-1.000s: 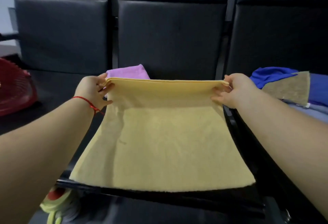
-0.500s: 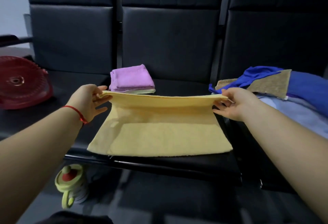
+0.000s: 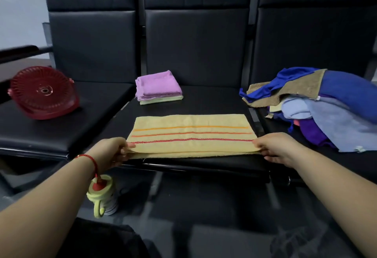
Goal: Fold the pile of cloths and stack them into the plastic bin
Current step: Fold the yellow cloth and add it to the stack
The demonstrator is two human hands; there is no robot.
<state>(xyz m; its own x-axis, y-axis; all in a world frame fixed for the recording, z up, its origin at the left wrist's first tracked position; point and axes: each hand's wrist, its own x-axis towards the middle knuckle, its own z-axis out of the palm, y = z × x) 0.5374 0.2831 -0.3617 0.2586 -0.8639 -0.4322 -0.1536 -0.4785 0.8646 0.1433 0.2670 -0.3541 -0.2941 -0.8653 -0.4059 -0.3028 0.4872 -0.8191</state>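
Observation:
A yellow cloth (image 3: 191, 133) with orange and red stripes lies folded in half on the middle black seat (image 3: 204, 102). My left hand (image 3: 111, 151) pinches its near left corner, and my right hand (image 3: 275, 147) pinches its near right corner at the seat's front edge. Behind it sits a folded stack (image 3: 158, 88) with a purple cloth on top and a pale green one beneath. A loose pile of cloths (image 3: 326, 106), blue, brown, lilac and purple, covers the right seat. I see no plastic bin apart from a red one.
A red plastic slatted basket (image 3: 42, 92) lies tipped on its side on the left seat. A yellow-green bottle (image 3: 101, 194) with a red cap stands on the floor below the seats. Black seat backs rise behind.
Both hands brought the cloth's far edge toward me and down onto the near edge, so the cloth now lies folded in half with its striped side up.

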